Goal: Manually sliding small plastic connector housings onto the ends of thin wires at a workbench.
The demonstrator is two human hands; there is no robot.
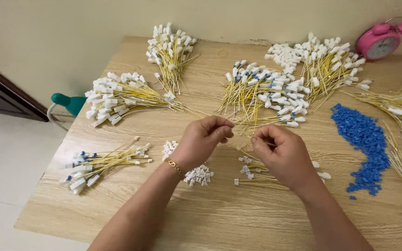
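My left hand (pixel 204 139) and my right hand (pixel 281 153) are raised over the middle of a light wooden table (pixel 210 218), fingertips pinched and almost meeting. Between them runs a thin yellow wire (pixel 242 134), pinched by both hands. My left wrist wears a gold bracelet. Under my left hand lies a small heap of white connectors (pixel 197 175). Below my right hand sits a small bundle of yellow wires with white ends (pixel 252 173).
Several bundles of yellow wires with white plugs (pixel 117 95) fan across the table, some with blue caps (pixel 268 93). A pile of small blue plastic pieces (pixel 364 144) lies at right. A pink alarm clock (pixel 380 41) stands at the back right corner. A teal object (pixel 68 102) sits beyond the left edge.
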